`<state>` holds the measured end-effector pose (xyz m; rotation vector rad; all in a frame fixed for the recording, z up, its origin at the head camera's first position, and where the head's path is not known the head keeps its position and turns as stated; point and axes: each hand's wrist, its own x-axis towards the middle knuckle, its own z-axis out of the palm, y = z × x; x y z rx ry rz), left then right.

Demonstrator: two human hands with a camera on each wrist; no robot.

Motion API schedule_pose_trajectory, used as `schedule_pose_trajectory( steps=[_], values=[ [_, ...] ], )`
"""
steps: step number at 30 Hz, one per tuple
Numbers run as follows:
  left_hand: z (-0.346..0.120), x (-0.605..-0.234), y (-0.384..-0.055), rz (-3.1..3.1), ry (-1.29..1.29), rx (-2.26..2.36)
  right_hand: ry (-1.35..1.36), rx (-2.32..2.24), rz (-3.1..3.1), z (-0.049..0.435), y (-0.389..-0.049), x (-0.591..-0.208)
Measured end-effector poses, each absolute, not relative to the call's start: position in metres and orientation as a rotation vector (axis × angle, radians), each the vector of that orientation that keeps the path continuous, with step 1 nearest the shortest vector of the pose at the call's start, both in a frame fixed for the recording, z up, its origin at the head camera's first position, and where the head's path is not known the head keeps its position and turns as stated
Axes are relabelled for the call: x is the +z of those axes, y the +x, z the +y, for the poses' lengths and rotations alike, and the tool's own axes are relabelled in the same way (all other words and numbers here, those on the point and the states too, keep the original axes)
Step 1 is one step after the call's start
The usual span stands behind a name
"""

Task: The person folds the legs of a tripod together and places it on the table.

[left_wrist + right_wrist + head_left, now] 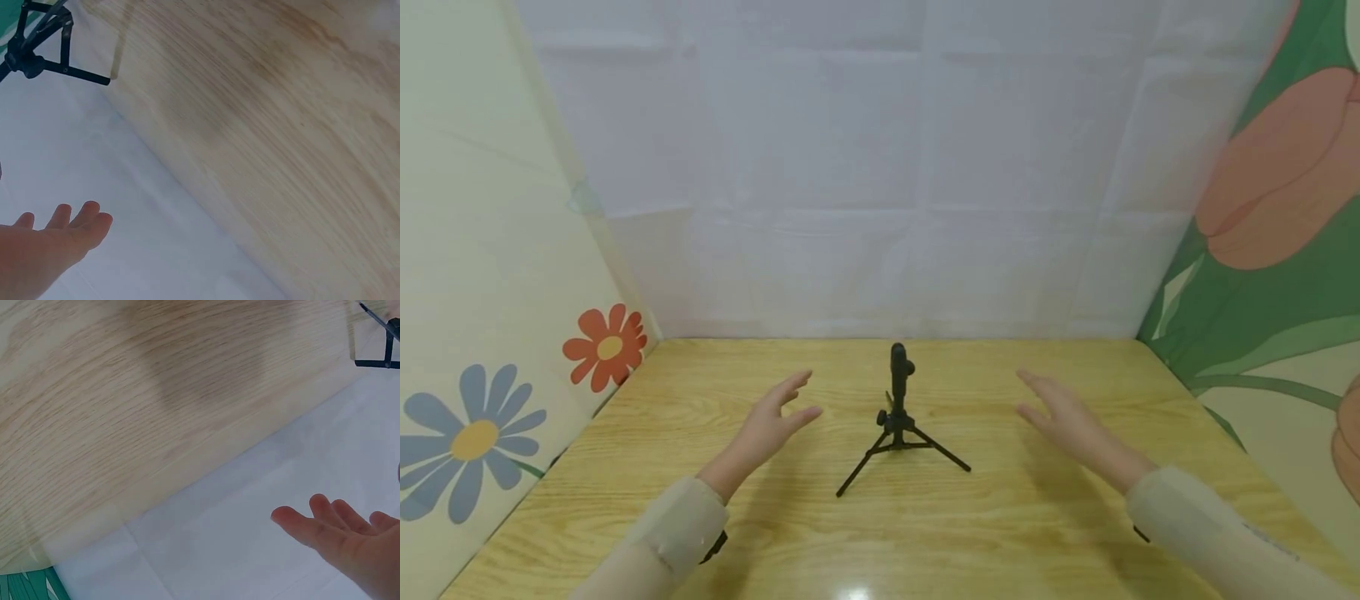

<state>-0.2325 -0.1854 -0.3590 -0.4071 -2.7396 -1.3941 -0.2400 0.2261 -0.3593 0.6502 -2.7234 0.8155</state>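
Note:
A small black tripod stand (898, 423) stands upright on the wooden table, its legs spread and knobs on its upright. To its left, my left hand (769, 425) hovers over the table with fingers extended and nothing in it. My right hand (1063, 417) is held in much the same way on the other side, apart from the stand and holding nothing. In the left wrist view, part of the stand (25, 65) shows at the upper left, away from the left hand (53, 250). The right wrist view catches one leg of the stand (372, 363) at its upper right edge, above the right hand (344, 534).
The wood-grain table (895, 533) meets a creased white cloth backdrop (880, 167) at its far edge. A panel with painted flowers (475, 250) borders the left side. On the right is a panel with large pink tulips (1285, 167) and green leaves.

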Motion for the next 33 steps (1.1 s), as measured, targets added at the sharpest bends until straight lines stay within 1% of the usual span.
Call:
schedule_pose_trajectory(
  steps=[10,17,25,33],
  values=[
    [-0.169,-0.356,-0.226,-2.642,-0.394,-1.605,0.632,0.921,-2.675,0.213,-0.235,-0.361],
    [-0.156,-0.354,-0.223,-2.561,-0.319,-1.822,0.650,1.018,-2.642,0.205,-0.231,-0.366],
    [-0.146,-0.353,-0.222,-2.540,-0.318,-1.859,0.619,1.115,-2.646,0.199,-0.229,-0.371],
    [-0.134,-0.353,-0.224,-2.517,-0.307,-1.895,0.606,1.357,-2.606,0.191,-0.224,-0.371]
  ],
)
